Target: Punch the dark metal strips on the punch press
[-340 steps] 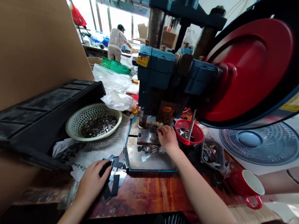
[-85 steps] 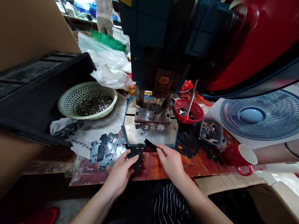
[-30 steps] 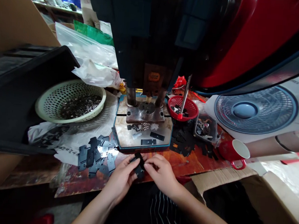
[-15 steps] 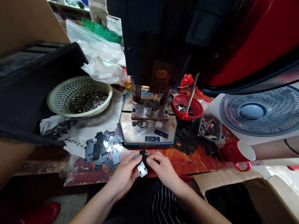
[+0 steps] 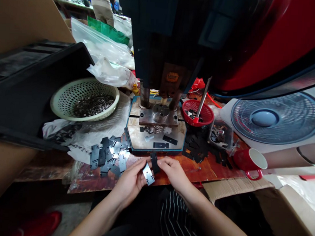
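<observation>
Just in front of the press base, my left hand is closed on a shiny metal plate with small holes and notches. My right hand pinches a dark flat plate by its right edge, close beside the shiny one. Fingertips of the left hand reach behind both plates. Left of my hands lies a heap of notched metal plates. On the press base are two dark plates, a small light strip and some tiny parts under the round die block.
A pale green basket of small dark parts stands left. To the right are a red basket, a clear box of parts, black plates, a red mug and a fan. The press head overhangs the middle.
The two plates, overlapping before, now sit side by side with a slight gap. The dark plate has shifted right and up with my right hand.
</observation>
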Motion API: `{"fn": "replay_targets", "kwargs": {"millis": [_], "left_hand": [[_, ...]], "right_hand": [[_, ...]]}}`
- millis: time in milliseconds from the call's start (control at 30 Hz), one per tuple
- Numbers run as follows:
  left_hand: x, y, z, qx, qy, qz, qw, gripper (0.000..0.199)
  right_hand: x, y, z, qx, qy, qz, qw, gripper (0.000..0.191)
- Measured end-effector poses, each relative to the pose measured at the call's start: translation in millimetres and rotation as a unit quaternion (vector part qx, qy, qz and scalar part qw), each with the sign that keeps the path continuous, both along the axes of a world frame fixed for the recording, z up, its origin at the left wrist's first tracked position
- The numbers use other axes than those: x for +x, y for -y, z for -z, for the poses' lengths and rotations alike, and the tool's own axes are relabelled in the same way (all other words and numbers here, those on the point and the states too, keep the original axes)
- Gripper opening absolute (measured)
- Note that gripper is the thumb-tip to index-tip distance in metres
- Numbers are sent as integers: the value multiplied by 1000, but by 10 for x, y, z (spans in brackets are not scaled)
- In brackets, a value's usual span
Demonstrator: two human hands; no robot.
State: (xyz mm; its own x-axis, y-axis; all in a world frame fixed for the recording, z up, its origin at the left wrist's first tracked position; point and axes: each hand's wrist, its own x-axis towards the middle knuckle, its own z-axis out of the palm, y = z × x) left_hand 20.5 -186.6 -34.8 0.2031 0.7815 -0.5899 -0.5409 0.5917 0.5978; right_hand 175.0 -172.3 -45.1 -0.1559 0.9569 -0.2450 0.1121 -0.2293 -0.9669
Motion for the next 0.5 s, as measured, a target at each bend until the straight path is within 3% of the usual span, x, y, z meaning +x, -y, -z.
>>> {"fn": "replay_targets", "kwargs": {"millis": [67, 133, 233, 300, 333, 400, 500], "left_hand": [[-12, 3, -6, -10, 5, 4, 1000, 31], [-19, 2, -12, -21, 12, 3, 1000, 32], [-14, -13, -31, -34, 21, -2, 999, 35], [-2, -29, -56, -45, 25, 1, 999, 37], [4, -37, -71, -49, 28, 2, 998, 38], [13, -50, -96, -51, 39, 2, 998, 39], [19, -62, -105, -42, 63, -6, 997, 39]], "right_hand": [[67, -58, -25, 74, 92, 11, 993, 22], [174, -185, -77, 189, 218, 23, 957, 23], [349, -443, -159, 348, 406, 14, 845, 25], [420, -571, -182, 400, 483, -13, 779, 26], [432, -597, -181, 411, 502, -28, 760, 26], [409, -560, -161, 412, 507, -47, 755, 24], [313, -331, -126, 400, 434, -77, 804, 21]]}}
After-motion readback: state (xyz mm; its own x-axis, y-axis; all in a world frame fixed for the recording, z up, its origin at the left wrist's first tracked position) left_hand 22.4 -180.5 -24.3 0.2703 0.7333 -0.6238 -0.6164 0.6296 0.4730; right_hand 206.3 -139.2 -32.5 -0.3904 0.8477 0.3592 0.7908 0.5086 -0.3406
